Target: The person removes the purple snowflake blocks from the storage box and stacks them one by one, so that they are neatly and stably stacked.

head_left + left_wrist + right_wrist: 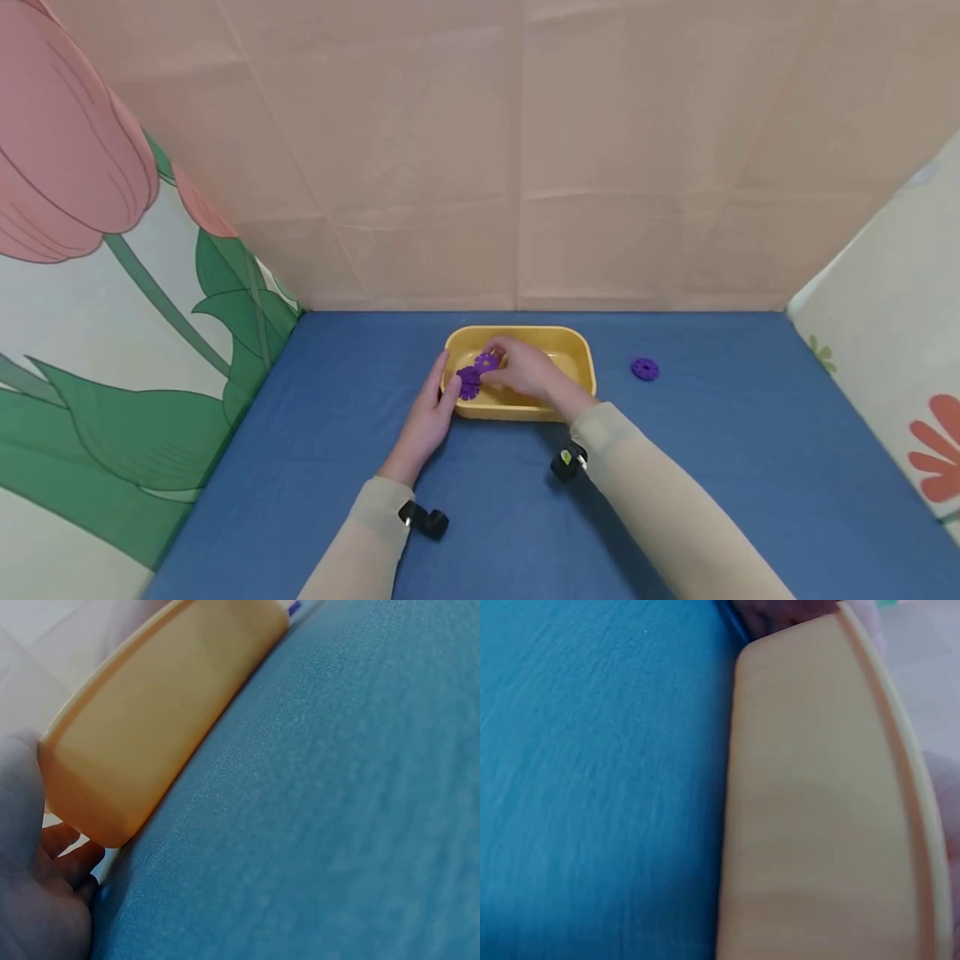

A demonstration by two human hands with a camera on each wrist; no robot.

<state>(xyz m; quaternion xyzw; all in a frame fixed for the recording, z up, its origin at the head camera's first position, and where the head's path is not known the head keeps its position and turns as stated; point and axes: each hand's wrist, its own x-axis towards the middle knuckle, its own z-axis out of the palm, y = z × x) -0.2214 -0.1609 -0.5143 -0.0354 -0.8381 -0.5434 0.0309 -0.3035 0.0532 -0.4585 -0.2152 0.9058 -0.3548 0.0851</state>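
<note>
A yellow plastic tray (555, 412) stands on the blue table. At its left end my left hand (427, 417) holds the wall, thumb near the rim; in the left wrist view the fingers (71, 862) reach round the tray's corner. Over the tray's inside, my right hand (525, 368) pinches a purple notched disc (486, 362) between thumb and fingers. Just left of it, more purple discs (468, 382) lie at the tray's left end, overlapping, partly hidden by the left thumb. In the right wrist view the tray's side wall (810, 787) blocks most of the right hand.
Another purple disc (645, 369) lies flat on the blue cloth (720, 450), right of the tray. A beige sheet (517, 167) hangs behind the table. Flower-printed panels stand at the left and right sides.
</note>
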